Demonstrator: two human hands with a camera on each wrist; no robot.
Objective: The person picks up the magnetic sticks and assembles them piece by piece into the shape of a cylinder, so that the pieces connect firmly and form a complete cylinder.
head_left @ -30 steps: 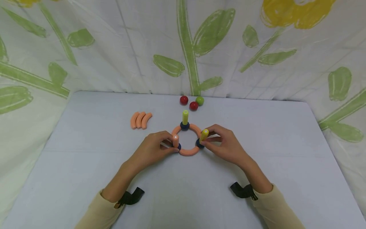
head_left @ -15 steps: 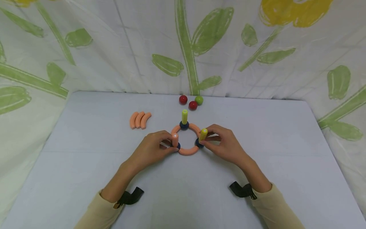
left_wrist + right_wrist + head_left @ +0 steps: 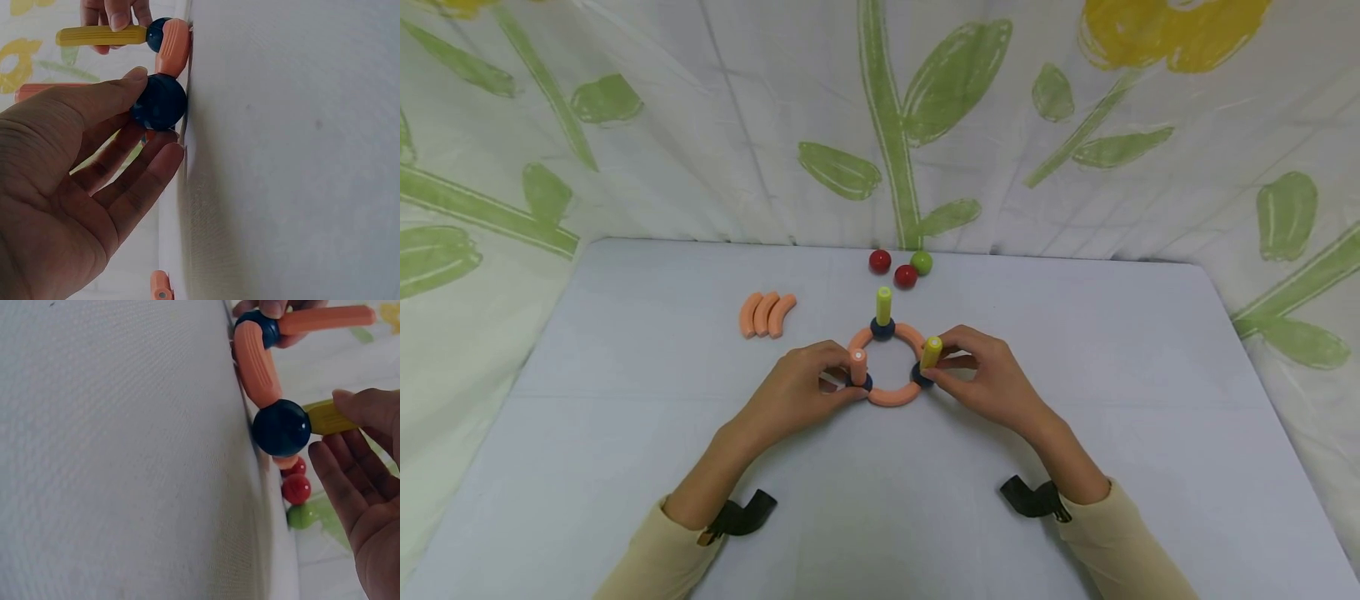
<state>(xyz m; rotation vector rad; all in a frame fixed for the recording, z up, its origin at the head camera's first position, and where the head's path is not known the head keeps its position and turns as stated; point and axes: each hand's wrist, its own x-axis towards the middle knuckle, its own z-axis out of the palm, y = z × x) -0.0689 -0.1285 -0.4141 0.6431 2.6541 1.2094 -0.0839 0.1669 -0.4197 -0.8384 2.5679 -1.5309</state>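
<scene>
An orange ring [image 3: 891,397] of curved pieces joined by three dark blue balls lies on the table in the head view. Each ball carries an upright stick. My left hand [image 3: 850,379] pinches the orange stick [image 3: 858,365] at the ring's left ball. The left wrist view shows my thumb on that blue ball [image 3: 159,102], with my fingers under it. My right hand [image 3: 942,367] pinches the yellow stick [image 3: 931,352] on the right ball. My thumb lies on this stick [image 3: 328,417] beside its blue ball [image 3: 281,427]. A second yellow stick [image 3: 883,305] stands untouched at the back.
Three loose orange curved pieces [image 3: 767,314] lie at the back left. Two red balls [image 3: 880,261] and a green ball [image 3: 921,262] sit at the table's far edge. A pale cloth covers the table [image 3: 625,467], and a flowered curtain [image 3: 700,125] hangs behind.
</scene>
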